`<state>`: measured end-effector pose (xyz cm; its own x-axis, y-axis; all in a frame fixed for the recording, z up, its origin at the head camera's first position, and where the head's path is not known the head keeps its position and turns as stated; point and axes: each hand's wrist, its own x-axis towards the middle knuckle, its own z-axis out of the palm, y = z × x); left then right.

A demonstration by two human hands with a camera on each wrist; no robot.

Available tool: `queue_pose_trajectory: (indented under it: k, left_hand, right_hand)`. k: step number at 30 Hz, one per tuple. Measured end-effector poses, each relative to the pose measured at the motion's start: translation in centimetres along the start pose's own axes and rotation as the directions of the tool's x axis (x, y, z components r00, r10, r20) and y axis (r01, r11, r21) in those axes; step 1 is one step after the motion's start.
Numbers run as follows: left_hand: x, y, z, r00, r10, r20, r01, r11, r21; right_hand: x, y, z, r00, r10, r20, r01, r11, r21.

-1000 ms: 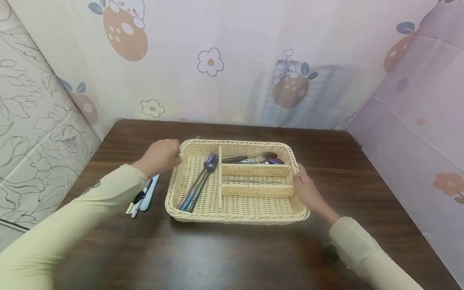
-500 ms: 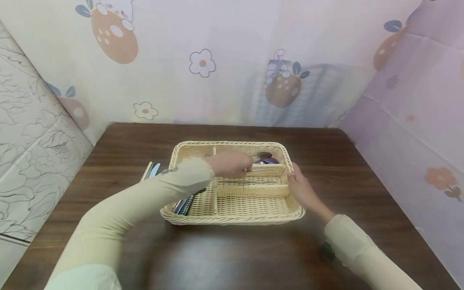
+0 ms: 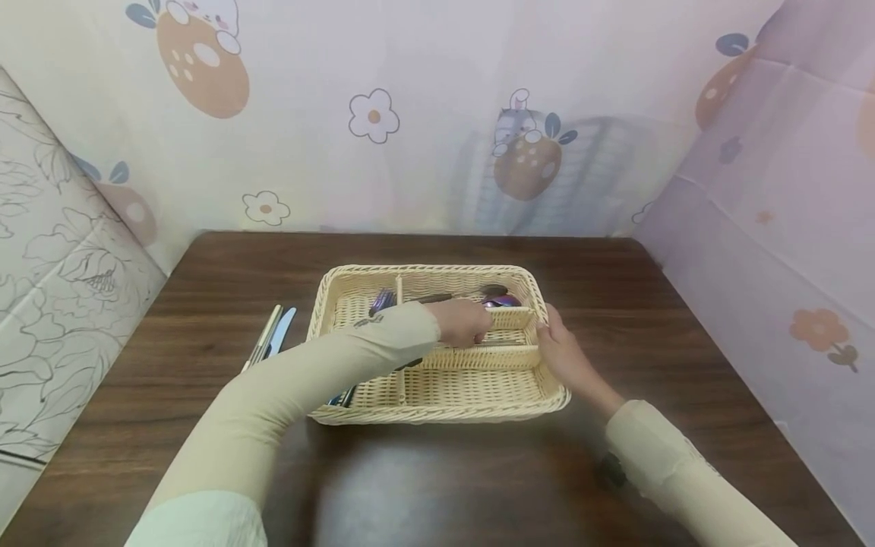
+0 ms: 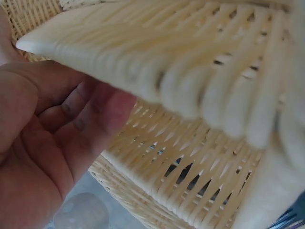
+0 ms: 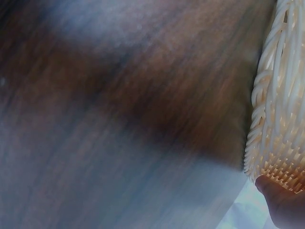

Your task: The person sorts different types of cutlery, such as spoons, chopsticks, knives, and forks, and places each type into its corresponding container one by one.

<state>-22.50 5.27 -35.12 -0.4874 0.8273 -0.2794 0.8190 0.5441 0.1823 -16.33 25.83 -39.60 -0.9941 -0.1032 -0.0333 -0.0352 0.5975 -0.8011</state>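
A rectangular tray (image 3: 437, 406) of pale, plastic-looking wickerwork is set near the middle of a dark wood-grain table (image 3: 615, 289), slightly toward its far edge. The tray is split by woven partitions: one long compartment at its left end and three narrow ones stacked at its right. The weave is seen close up in the left wrist view as thick, glossy strands with open slots between them.

The left hand (image 3: 465, 320) is reached across the tray to the divider (image 3: 509, 311) between the two farther right-hand compartments. Its fingers (image 4: 93, 121) are loosely curled just beside the woven strip; whether anything is gripped cannot be told, as the fingertips are hidden in the head view. The right hand (image 3: 563, 353) is laid against the tray's right wall with the fingers curled over the rim.

Spoons (image 3: 495, 296) with a dark or iridescent sheen are lain in the farthest right compartment, partly hidden by the left hand. Forks (image 3: 380, 301) in the long left compartment are largely covered by the cream sleeve (image 3: 321, 380). Slim utensils (image 3: 270, 342), one pale blue, are lain on the table just beyond the tray's left wall. The right wrist view is blurred; only table grain, a piece of wicker wall and a fingertip are made out.
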Motion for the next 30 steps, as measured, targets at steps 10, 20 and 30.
queue_pose_trajectory:
  k: [10,20,30]
  left_hand:
    - [0.5,0.1,-0.1,0.997,-0.003,0.077,0.001,1.0,0.021]
    - [1.2,0.1,0.3,0.996,-0.023,0.089,0.02,0.999,0.04]
    - [1.1,0.3,0.4,0.998,-0.009,0.059,0.004,0.996,0.086]
  right_hand:
    - [0.0,-0.1,0.0,1.0,0.016,0.01,-0.016,1.0,0.024]
    - [-0.1,0.0,-0.1,0.999,-0.007,0.044,0.006,1.0,0.021]
    - [-0.3,-0.1,-0.1,0.999,-0.002,0.042,0.0,0.999,0.034]
